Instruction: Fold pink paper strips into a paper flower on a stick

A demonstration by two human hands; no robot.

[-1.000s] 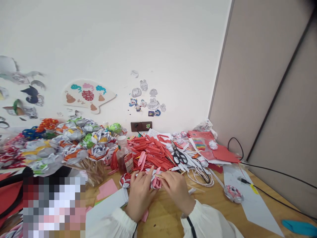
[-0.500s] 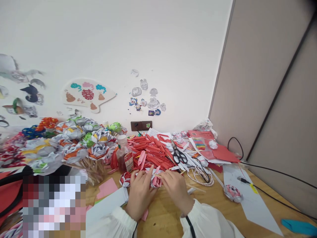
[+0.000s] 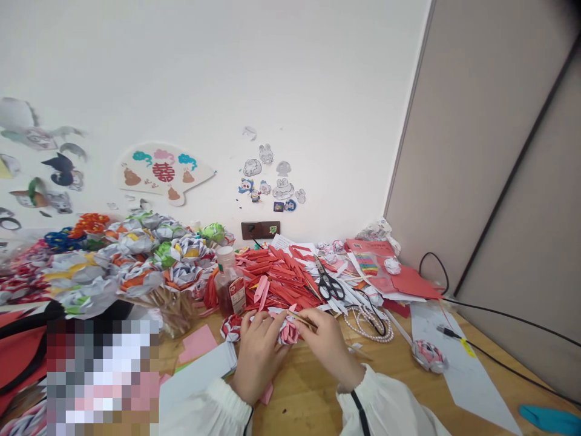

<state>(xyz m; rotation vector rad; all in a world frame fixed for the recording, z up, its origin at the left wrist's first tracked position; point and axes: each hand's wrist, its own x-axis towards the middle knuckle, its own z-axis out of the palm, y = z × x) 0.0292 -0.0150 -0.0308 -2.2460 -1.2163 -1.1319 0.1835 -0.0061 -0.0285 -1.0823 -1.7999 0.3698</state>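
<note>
My left hand point(image 3: 261, 357) is closed around a pink and white folded-paper flower point(image 3: 289, 333), its fingers hiding much of it. In my right hand point(image 3: 325, 346) a thin wooden stick point(image 3: 300, 318) is pinched between thumb and fingers, its tip pointing left at the flower's top edge. Whether the tip touches the paper I cannot tell. Left of my left hand lies a red and white paper flower point(image 3: 231, 327). Behind both hands is a pile of folded red paper strips point(image 3: 276, 275), with pink strips point(image 3: 261, 292) at its front.
A bottle of reddish liquid point(image 3: 226, 281) stands behind my left hand. Black-handled scissors point(image 3: 331, 286) and a bead string point(image 3: 370, 330) lie beyond my right hand. Many paper flowers point(image 3: 136, 242) crowd the left. A stemmed paper flower point(image 3: 428, 356) and a cable point(image 3: 499, 366) lie right.
My right hand has drawn slightly right and tilted, and more of the stick shows now. My left hand keeps its hold on the pink and white flower.
</note>
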